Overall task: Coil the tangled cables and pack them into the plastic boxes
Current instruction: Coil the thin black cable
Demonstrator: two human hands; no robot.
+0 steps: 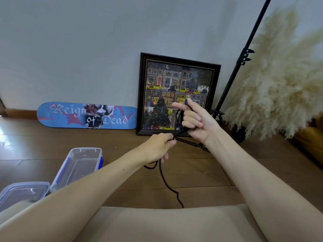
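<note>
The right hand [195,119] curls round loops of thin black cable [163,177], held up to stay neat. The left hand [159,147] pinches it to feed more (clear plastic boxes [85,148] wait near left).

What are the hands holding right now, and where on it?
One black cable. The right hand grips its coiled loops; the left hand pinches the strand just below them.

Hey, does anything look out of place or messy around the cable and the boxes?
Nothing spilled or damaged. The black cable is only partly coiled: loops in the right hand, the left hand pinching it, a loose tail trailing down. The framed picture and skateboard deck stand on the floor against the wall, not hung.
</note>
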